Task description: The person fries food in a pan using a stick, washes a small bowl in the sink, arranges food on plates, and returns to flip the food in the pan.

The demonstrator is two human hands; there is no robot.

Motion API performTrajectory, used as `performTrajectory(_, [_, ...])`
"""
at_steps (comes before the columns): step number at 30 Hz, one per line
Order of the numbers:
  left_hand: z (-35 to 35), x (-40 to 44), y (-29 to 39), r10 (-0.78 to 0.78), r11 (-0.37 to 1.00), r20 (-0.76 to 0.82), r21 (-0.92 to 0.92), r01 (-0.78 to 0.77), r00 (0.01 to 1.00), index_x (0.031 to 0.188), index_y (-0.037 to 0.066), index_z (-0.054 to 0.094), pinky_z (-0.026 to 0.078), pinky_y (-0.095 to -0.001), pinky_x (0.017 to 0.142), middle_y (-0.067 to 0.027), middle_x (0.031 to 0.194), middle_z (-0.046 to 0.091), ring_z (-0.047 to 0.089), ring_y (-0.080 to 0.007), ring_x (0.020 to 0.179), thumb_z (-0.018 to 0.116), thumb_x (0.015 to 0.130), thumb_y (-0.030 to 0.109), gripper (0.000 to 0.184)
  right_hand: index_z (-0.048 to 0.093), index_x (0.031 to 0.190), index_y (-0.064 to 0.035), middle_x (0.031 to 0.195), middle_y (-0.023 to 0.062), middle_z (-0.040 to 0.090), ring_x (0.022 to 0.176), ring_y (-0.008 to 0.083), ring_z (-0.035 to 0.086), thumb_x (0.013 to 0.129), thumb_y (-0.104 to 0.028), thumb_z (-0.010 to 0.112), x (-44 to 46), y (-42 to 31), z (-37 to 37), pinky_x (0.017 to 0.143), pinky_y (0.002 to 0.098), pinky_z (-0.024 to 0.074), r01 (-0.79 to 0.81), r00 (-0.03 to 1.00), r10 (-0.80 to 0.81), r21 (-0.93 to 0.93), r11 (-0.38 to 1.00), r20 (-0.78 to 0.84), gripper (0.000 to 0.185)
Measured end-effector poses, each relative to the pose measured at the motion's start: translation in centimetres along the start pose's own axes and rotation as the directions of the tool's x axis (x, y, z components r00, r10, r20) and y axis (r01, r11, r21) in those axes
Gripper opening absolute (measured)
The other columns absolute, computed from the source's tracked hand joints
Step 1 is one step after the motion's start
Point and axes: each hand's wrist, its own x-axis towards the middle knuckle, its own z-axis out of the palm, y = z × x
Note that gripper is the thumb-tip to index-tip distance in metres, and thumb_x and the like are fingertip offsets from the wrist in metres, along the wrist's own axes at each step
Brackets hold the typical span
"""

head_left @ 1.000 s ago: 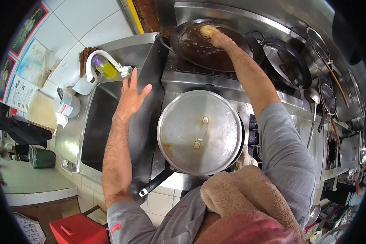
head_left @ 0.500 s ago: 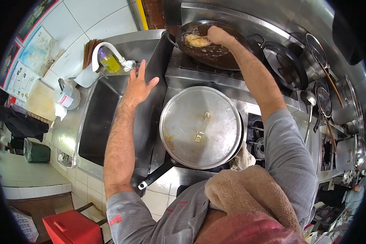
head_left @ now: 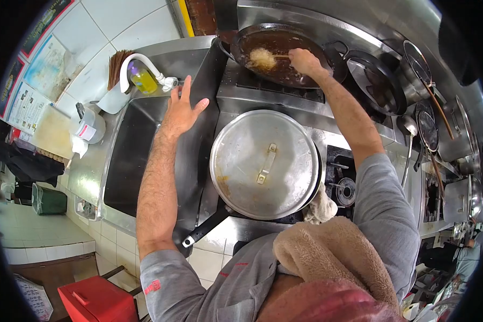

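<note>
Over the wide black wok [head_left: 241, 61] of oil, my right hand [head_left: 304, 61] is closed round a thin wooden stick [head_left: 280, 56]. The stick's other end meets a pale golden, frothy piece of food [head_left: 263, 58] frying at the wok's left side; whether the stick pierces or only touches it I cannot tell. My left hand [head_left: 180, 114] is held with fingers spread above the sink's right edge and grips nothing. Between my arms sits a large pan with a dented metal lid [head_left: 241, 161], its black handle [head_left: 206, 228] pointing toward me.
The deep sink [head_left: 131, 161] lies to the left, with a white faucet [head_left: 142, 58] and a yellow soap bottle [head_left: 143, 80] behind it. A black pan [head_left: 378, 86] and a ladle [head_left: 408, 129] are right of the wok. A cloth [head_left: 321, 208] touches the lidded pan.
My right hand has moved right and slightly down, away from the food, so the stick now shows between them. The food looks paler and frothier. My left hand is almost still.
</note>
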Motion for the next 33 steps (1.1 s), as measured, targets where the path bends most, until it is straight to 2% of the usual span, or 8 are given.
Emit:
performTrajectory(2, [0.1,-0.1,-0.1,0.014,1.000,-0.007,0.007,-0.014,1.000,0.140,0.016,0.013,0.031,-0.0479,0.100,-0.0242,0.135,0.023,0.029,-0.0407,0.123,0.054,0.082,0.051,0.080,0.062,0.095,-0.0057,0.095,0.0185,0.062,0.094,0.0338,0.059,0.081,-0.018,0.048,-2.0,-1.5,-0.4,0.078,0.0429,0.0482,0.083,0.996,-0.074,-0.267,0.960,0.043,0.023])
performTrajectory(6, [0.0,-0.1,0.0,0.028,1.000,-0.017,0.004,-0.028,0.999,0.140,0.016,0.013,0.030,-0.0477,0.100,-0.0237,0.135,0.023,0.030,-0.0406,0.123,0.054,0.081,0.050,0.079,0.062,0.093,0.0007,0.095,0.0211,0.062,0.090,0.0342,0.061,0.078,-0.012,0.048,-4.1,-3.0,-2.0,0.077,0.0427,0.0493,0.130,0.987,-0.084,-0.365,0.922,0.140,0.025])
performTrajectory(13, [0.2,0.0,-0.2,0.043,0.999,-0.024,-0.003,-0.043,0.999,0.140,0.017,0.014,0.030,-0.0474,0.101,-0.0237,0.135,0.023,0.029,-0.0407,0.124,0.054,0.081,0.050,0.079,0.062,0.091,0.0007,0.092,0.0211,0.062,0.088,0.0341,0.061,0.078,-0.011,0.046,-7.0,-4.2,-3.5,0.076,0.0434,0.0495,0.208,0.972,-0.146,-0.389,0.897,0.184,0.025])
performTrajectory(15, [0.2,0.0,-0.2,0.049,0.999,-0.027,0.003,-0.049,0.998,0.140,0.017,0.014,0.030,-0.0473,0.101,-0.0239,0.135,0.023,0.029,-0.0406,0.124,0.055,0.081,0.050,0.079,0.063,0.089,-0.0004,0.089,0.0200,0.063,0.086,0.0342,0.062,0.077,-0.011,0.047,-8.0,-4.6,-3.8,0.074,0.0437,0.0496,0.246,0.967,-0.205,-0.361,0.900,0.150,0.023])
performTrajectory(21, [0.1,-0.1,-0.1,0.045,0.999,-0.018,0.014,-0.045,0.999,0.140,0.016,0.014,0.028,-0.0463,0.102,-0.0247,0.135,0.022,0.027,-0.0398,0.125,0.055,0.082,0.047,0.078,0.064,0.088,-0.0046,0.087,0.0180,0.063,0.084,0.0331,0.062,0.075,-0.010,0.048,-10.4,-3.9,-4.9,0.072,0.0428,0.0496,0.291,0.954,-0.234,-0.396,0.871,0.186,0.021])
performTrajectory(26, [0.2,0.0,-0.1,0.057,0.998,-0.019,0.012,-0.057,0.998,0.140,0.015,0.015,0.028,-0.0452,0.102,-0.0251,0.136,0.022,0.027,-0.0393,0.126,0.057,0.082,0.044,0.077,0.064,0.086,-0.0050,0.085,0.0179,0.063,0.082,0.0326,0.062,0.074,-0.010,0.051,-12.1,-2.5,-6.8,0.071,0.0426,0.0500,0.291,0.955,-0.226,-0.446,0.847,0.193,0.019])
performTrajectory(28, [0.3,0.0,-0.2,0.054,0.998,-0.017,0.009,-0.054,0.998,0.140,0.018,0.013,0.030,-0.0474,0.101,-0.0246,0.136,0.021,0.028,-0.0415,0.124,0.054,0.082,0.049,0.078,0.064,0.085,-0.0050,0.084,0.0178,0.063,0.082,0.0324,0.062,0.074,-0.010,0.051,-12.1,-1.1,-7.2,0.071,0.0426,0.0500,0.285,0.957,-0.218,-0.470,0.836,0.193,0.019])
performTrajectory(33, [0.3,0.1,-0.4,0.070,0.998,-0.019,-0.003,-0.070,0.997,0.140,0.019,0.013,0.030,-0.0478,0.100,-0.0247,0.136,0.021,0.028,-0.0425,0.123,0.055,0.082,0.048,0.078,0.064,0.086,-0.0050,0.085,0.0171,0.064,0.082,0.0320,0.063,0.074,-0.011,0.051,-11.4,2.6,-8.4,0.070,0.0425,0.0506,0.213,0.975,-0.140,-0.555,0.804,0.171,0.019])
